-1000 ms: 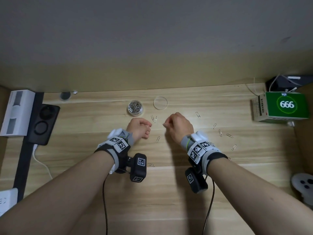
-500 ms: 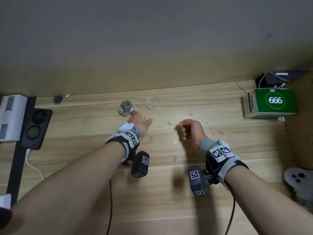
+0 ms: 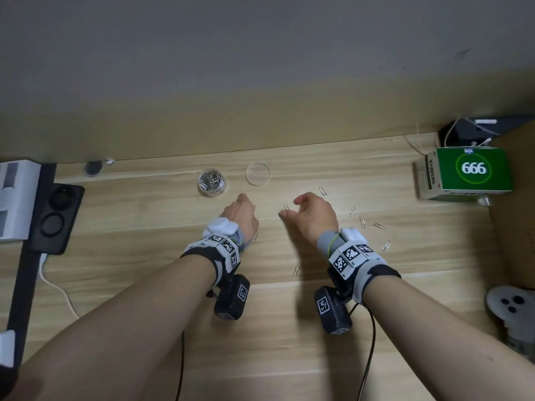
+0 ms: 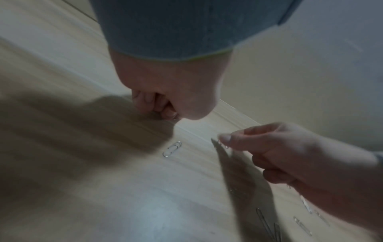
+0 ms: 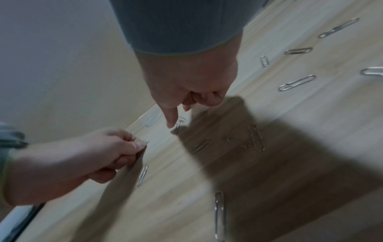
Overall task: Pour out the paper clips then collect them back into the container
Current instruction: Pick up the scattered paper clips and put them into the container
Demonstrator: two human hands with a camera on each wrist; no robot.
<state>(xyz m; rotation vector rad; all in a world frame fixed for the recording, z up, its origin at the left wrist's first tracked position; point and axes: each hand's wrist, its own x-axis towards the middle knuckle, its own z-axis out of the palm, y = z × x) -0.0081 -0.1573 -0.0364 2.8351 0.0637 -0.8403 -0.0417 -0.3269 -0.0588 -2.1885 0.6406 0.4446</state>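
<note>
Left hand (image 3: 241, 217) pinching a paper clip (image 5: 147, 144); right hand (image 3: 311, 217) loosely curled, forefinger nearest next clip (image 5: 179, 124), lengthwise toward it.

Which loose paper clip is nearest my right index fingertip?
The paper clip just under the right hand, beside its fingertip; the others lie farther off.

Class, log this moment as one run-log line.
stage: collecting | left hand: pinching a clip | right hand: reaching for a clip | jar: open, partly filled

Left hand (image 4: 165, 91) fingers curled above desk (image 4: 124, 204); paper clip (image 4: 172, 149) flat just beside; right hand (image 4: 290, 157) near
</note>
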